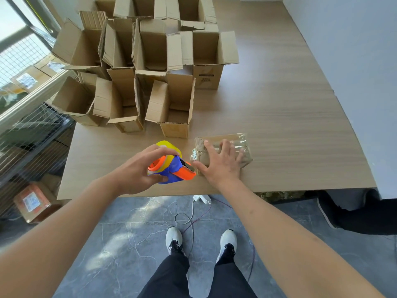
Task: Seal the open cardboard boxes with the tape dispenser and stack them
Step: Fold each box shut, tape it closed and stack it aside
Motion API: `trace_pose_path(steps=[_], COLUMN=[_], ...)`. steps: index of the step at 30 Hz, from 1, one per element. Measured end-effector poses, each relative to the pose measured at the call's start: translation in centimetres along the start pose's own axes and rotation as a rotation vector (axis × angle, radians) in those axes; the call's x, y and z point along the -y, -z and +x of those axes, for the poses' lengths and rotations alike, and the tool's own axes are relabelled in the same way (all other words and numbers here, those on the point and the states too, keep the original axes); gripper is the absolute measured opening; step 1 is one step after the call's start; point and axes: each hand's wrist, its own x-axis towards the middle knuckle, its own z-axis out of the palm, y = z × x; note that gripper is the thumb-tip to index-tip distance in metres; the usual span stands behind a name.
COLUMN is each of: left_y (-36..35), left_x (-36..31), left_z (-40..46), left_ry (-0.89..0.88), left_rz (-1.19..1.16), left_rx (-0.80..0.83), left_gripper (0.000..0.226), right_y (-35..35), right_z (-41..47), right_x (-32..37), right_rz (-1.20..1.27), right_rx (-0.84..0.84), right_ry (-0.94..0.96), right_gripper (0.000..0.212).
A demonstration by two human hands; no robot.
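My left hand (137, 171) grips a blue, orange and yellow tape dispenser (171, 166) just above the table's front edge, its orange blade end pointing at the left side of a small closed cardboard box (236, 143). Shiny clear tape covers that box's top. My right hand (221, 162) lies flat on the box with fingers spread, pressing it down. Several open cardboard boxes (150, 72) with raised flaps stand clustered on the table's far left half.
The wooden table (290, 115) has bare surface on its right, beside a pale wall. Wire shelving with parcels (32, 198) stands at the left. A white cable and power strip (199, 198) lie on the tiled floor by my feet. A dark object (354, 211) sits at the lower right.
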Motion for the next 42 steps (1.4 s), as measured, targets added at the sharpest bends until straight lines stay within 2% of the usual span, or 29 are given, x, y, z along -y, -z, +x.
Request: trace_pose_path(steps=[3,7,18,23,27,28,30,33,42], left_y=[-0.2,-0.6,-2.9,-3.8,-4.1,-4.1,-4.2,-4.1,-3.7], left_x=[-0.1,-0.3,0.1,-0.4,-1.2,-1.4,-1.8,-2.4,-3.8], left_z=[-0.5,-0.8,-1.3,-1.0,-0.9,-0.9,-0.8,-0.7,-0.7], left_ry=[-0.03,-0.043,0.016,0.02,-0.005,-0.013,-0.012,-0.004,-0.012], left_rz=[0.028,0.04,-0.002,-0.002,-0.013,-0.013,-0.007,0.025,0.082], left_rx=[-0.036,-0.059,-0.036,-0.016,-0.036,-0.041,-0.039,-0.027,0.04], left_gripper=[0.074,0.073,0.073,0.073,0.073,0.073,0.074,0.074,0.079], right_y=[-0.4,0.2,0.7,2.2,3.9,4.5,5.4,5.8,6.5], right_z=[0.0,-0.5,-1.0,-1.2,-2.8,-3.4,-4.4,-5.1,-5.7], right_x=[-0.1,-1.7,-6.2,-6.4,-5.6,-5.2,-4.2,-3.3,-3.8], right_rz=[0.019,0.058,0.1,0.24,0.688,0.828,0.999,1.092,1.122], right_rx=[0.001,0.004,0.026,0.139,0.073,0.123,0.25,0.342,0.406], right_ry=[0.053,0.214,0.46,0.448,0.406,0.385,0.349,0.336,0.279], right_gripper=[0.068,0.053,0.063,0.058,0.026,0.018,0.017,0.019,0.017])
